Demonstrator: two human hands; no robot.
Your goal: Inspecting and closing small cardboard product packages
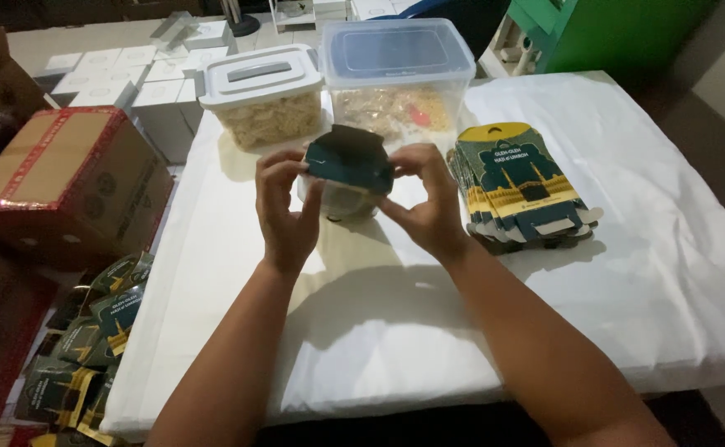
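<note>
My left hand (286, 205) and right hand (428, 203) both pinch the dark card box (350, 161), held up over the far middle of the white table (627, 273), a clear pouch (337, 199) hanging under it. I judge the pouch could slip out if my fingertips ease, and a hard squeeze could crease the flap.

Left, on the floor, sit a brown carton (64, 186) and finished packs (89, 339). Just beyond my hands stand two lidded tubs (267, 91) (395, 70) of snacks; pushing forward could knock them. Right, a stack of flat cards (524, 186) lies near my right wrist, easy to nudge.
</note>
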